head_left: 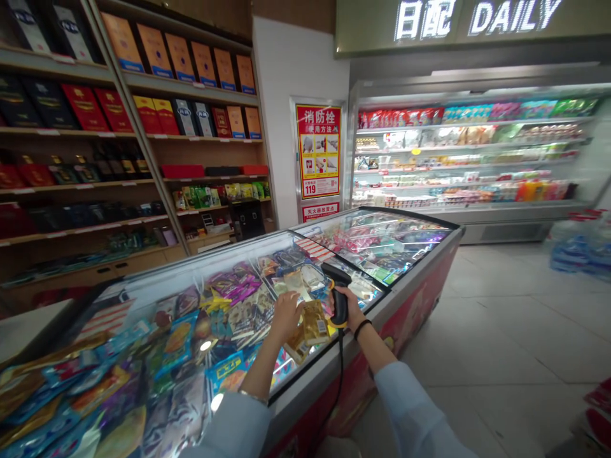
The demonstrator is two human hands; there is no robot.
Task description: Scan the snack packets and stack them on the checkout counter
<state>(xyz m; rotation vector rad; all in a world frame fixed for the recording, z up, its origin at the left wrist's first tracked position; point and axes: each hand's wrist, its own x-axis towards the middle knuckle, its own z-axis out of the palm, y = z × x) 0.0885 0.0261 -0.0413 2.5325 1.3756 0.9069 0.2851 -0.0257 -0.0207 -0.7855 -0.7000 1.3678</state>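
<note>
My left hand (285,315) grips a gold-coloured packet (315,322) and holds it just above the goods in an open chest freezer (410,270). My right hand (352,308) is closed round the handle of a black and yellow barcode scanner (338,294), whose head sits right above the packet. A black cable (340,375) hangs from the scanner down the freezer's front. Both arms wear light blue sleeves, and a dark band is on the right wrist.
The freezer is full of colourful ice-cream packets (181,343) under glass lids (382,238). Wooden shelves (157,83) with boxed goods line the left wall. A lit chiller cabinet (472,152) stands at the back right. Tiled floor (515,331) lies to the right.
</note>
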